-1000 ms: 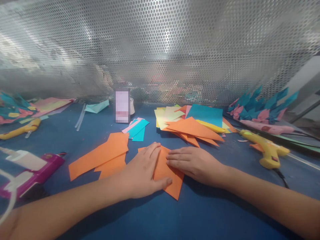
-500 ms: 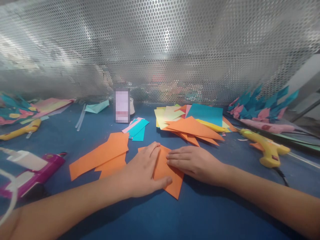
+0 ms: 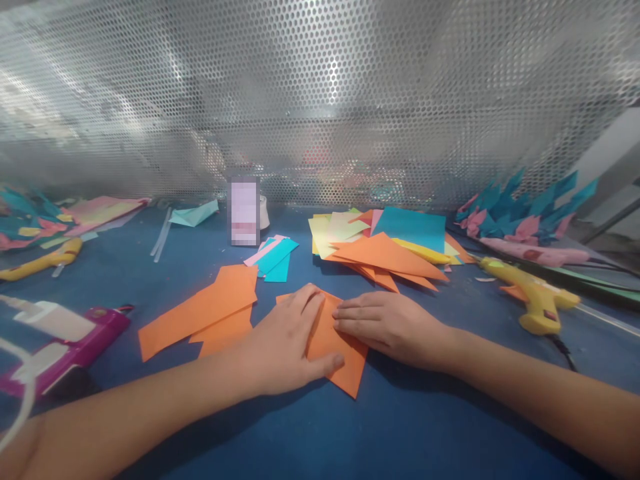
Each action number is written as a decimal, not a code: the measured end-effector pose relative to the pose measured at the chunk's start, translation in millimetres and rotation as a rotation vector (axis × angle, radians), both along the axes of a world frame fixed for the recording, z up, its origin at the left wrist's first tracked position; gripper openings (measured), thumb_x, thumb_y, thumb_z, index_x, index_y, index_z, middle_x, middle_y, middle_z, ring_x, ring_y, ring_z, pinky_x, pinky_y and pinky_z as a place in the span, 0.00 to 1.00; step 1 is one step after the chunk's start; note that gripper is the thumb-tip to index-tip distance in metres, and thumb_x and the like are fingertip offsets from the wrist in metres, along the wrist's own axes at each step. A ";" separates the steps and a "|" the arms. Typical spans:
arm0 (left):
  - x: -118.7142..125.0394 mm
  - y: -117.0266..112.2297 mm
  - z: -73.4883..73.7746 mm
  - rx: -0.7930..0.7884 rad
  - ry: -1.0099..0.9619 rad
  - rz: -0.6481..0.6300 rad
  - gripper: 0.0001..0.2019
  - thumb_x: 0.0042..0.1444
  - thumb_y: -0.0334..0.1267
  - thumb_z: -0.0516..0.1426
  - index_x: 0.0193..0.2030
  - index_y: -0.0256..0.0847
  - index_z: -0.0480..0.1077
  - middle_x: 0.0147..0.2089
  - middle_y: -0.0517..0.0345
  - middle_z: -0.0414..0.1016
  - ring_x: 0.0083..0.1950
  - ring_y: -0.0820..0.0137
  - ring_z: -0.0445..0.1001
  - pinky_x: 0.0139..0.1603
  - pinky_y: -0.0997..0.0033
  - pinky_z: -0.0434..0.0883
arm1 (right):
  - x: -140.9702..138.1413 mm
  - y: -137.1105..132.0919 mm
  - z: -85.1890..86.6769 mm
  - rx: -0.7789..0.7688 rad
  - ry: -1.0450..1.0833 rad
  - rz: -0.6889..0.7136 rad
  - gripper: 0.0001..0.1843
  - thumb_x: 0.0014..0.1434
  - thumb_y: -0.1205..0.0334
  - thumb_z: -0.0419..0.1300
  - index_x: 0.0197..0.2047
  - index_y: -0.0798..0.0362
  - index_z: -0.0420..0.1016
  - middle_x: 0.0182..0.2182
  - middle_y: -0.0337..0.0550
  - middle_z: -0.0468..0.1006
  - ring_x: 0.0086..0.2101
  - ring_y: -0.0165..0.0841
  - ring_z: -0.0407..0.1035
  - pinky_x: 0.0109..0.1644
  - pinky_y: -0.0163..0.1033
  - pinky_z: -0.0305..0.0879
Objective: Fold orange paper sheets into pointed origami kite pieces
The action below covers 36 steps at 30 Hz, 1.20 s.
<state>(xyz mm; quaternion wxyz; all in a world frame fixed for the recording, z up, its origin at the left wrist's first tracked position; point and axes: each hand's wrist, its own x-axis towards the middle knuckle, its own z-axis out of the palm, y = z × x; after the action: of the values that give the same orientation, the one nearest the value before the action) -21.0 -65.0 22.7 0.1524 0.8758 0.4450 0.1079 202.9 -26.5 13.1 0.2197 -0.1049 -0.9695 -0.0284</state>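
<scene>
An orange sheet of paper (image 3: 345, 373) lies on the blue table in front of me, under both hands. My left hand (image 3: 287, 340) rests on its left part, with the fingers stretched forward and the thumb out to the right. From the right, my right hand (image 3: 393, 328) lies flat on the paper, its fingers together and pointing left. Both hands cover much of the sheet, so its full outline is hidden. More orange paper pieces (image 3: 215, 303) lie left of my left hand. Beyond my right hand sits a pile of folded orange paper (image 3: 385, 257).
A yellow glue gun (image 3: 537, 293) lies at the right, another glue gun (image 3: 65, 253) at the left. Near my left forearm is a purple power strip (image 3: 100, 333) with a white plug. A phone (image 3: 245, 212) stands before the perforated metal panel (image 3: 330, 100). Folded-paper models (image 3: 535, 207) sit back right.
The fingers of my left hand have shifted very slightly on the orange paper. My right hand and everything else look the same.
</scene>
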 end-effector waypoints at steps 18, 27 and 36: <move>1.1 -0.6 5.8 -0.001 0.065 0.033 0.33 0.54 0.64 0.50 0.56 0.40 0.61 0.63 0.44 0.57 0.60 0.48 0.62 0.56 0.46 0.66 | -0.5 -0.3 -1.3 0.013 0.028 0.001 0.19 0.68 0.67 0.44 0.46 0.62 0.76 0.44 0.48 0.80 0.45 0.35 0.74 0.51 0.40 0.70; 2.6 0.2 6.6 -0.045 0.077 0.036 0.37 0.54 0.63 0.50 0.62 0.35 0.56 0.68 0.40 0.50 0.66 0.46 0.55 0.62 0.43 0.59 | 0.3 -0.5 -2.1 -0.005 0.031 0.005 0.19 0.68 0.67 0.44 0.47 0.62 0.75 0.44 0.49 0.80 0.46 0.34 0.73 0.53 0.40 0.70; 2.5 -0.1 7.6 -0.010 0.109 -0.016 0.34 0.56 0.60 0.49 0.62 0.38 0.58 0.68 0.41 0.51 0.67 0.47 0.54 0.61 0.44 0.60 | -2.4 -1.7 -1.3 -0.041 0.039 -0.046 0.19 0.67 0.68 0.44 0.44 0.59 0.76 0.42 0.46 0.81 0.44 0.35 0.74 0.50 0.40 0.71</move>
<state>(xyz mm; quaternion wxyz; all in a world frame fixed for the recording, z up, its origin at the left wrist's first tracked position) -18.5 -65.0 30.3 0.1333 0.8831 0.4464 0.0565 200.4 -28.2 11.8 0.2357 -0.1320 -0.9627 -0.0115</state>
